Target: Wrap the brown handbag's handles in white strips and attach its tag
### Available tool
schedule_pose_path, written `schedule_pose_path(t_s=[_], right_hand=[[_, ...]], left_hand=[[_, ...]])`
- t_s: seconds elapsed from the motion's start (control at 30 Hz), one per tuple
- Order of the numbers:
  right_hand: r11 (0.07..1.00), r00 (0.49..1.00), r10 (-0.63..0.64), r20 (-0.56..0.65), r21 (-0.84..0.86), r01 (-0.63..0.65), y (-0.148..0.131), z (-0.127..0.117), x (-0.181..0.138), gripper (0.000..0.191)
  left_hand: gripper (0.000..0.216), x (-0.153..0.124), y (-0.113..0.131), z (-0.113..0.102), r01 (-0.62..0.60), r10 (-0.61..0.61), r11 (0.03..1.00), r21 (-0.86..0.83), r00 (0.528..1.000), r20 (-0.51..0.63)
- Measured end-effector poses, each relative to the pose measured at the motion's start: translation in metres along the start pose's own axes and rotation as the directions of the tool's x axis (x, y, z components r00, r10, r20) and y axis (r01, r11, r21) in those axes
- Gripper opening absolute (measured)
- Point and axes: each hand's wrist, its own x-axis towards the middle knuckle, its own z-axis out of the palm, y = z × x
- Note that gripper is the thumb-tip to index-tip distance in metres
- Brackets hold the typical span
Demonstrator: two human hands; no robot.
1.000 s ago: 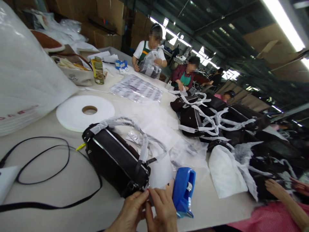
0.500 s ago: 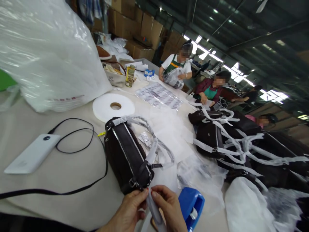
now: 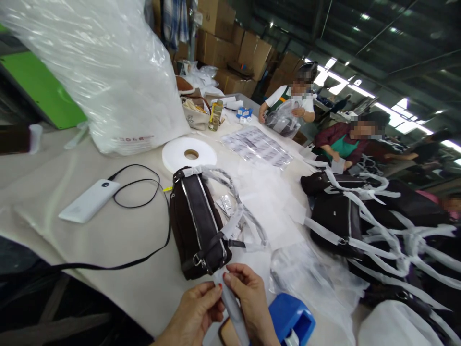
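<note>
In the head view, your left hand [image 3: 196, 315] and right hand [image 3: 250, 302] meet at the bottom edge of the picture, both pinched on a white strip [image 3: 230, 307] that runs between your fingertips. The left thumb and forefinger press it from one side, the right fingers [image 3: 234, 278] close on it from the other, so each hand is clamped narrow on that strip. Its upper end reaches the near end of the dark handbag [image 3: 196, 223], which lies on the table [image 3: 118, 250] just beyond your grip, its strap already wound in white wrapping. Just right of your right hand, touching distance, sits a blue tape dispenser [image 3: 291, 319]. Beyond the bag, farther from your grip, lies a white roll of strip [image 3: 189, 154]. To the left of the grip and well apart, a white power bank [image 3: 90, 200] rests with its black cable [image 3: 144, 192] looped toward the bag. To the right, a pile of wrapped dark bags [image 3: 345, 221] sits, with other people working behind it.
</note>
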Motion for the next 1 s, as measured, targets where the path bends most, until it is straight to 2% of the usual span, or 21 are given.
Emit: schedule_pose_path(t_s=[0.13, 0.3, 0.4, 0.5, 0.63, 0.7, 0.83, 1.0], right_hand=[[0.999, 0.999, -0.038, -0.017, -0.002, 0.038, 0.001, 0.005, 0.0, 0.037], [0.992, 0.995, -0.085, 0.042, -0.089, 0.089, 0.003, 0.004, -0.004, 0.032], [0.996, 0.99, -0.009, 0.141, -0.092, 0.022, 0.004, -0.001, -0.005, 0.028], [0.999, 0.975, 0.041, 0.217, -0.016, -0.038, 0.008, -0.003, -0.003, 0.027], [0.989, 0.966, 0.063, 0.249, 0.115, -0.094, 0.016, 0.0, -0.002, 0.027], [0.985, 0.967, 0.069, 0.246, 0.138, -0.105, 0.02, 0.0, -0.002, 0.029], [0.988, 0.977, 0.078, 0.199, 0.114, -0.102, 0.025, -0.004, -0.003, 0.026], [0.993, 0.968, 0.095, 0.234, 0.052, -0.11, 0.013, 0.0, -0.003, 0.021]], left_hand=[[0.043, 0.0, 0.0, 0.002, -0.071, 0.074, 0.995, 0.068, 0.996, -0.041], [0.038, 0.004, 0.003, 0.001, -0.154, 0.163, 0.981, 0.118, 0.984, -0.072], [0.037, 0.006, 0.001, 0.0, -0.151, 0.162, 0.981, 0.118, 0.983, -0.083], [0.038, 0.007, -0.001, 0.0, -0.14, 0.143, 0.989, 0.052, 0.988, -0.062], [0.037, 0.004, -0.002, 0.0, -0.123, 0.123, 0.992, -0.033, 0.992, 0.005], [0.038, 0.003, -0.002, -0.001, -0.12, 0.12, 0.992, -0.039, 0.993, -0.006], [0.039, 0.004, -0.002, -0.002, -0.132, 0.129, 0.991, -0.02, 0.987, -0.099], [0.037, 0.007, 0.0, -0.001, -0.157, 0.154, 0.987, -0.018, 0.982, -0.105]])
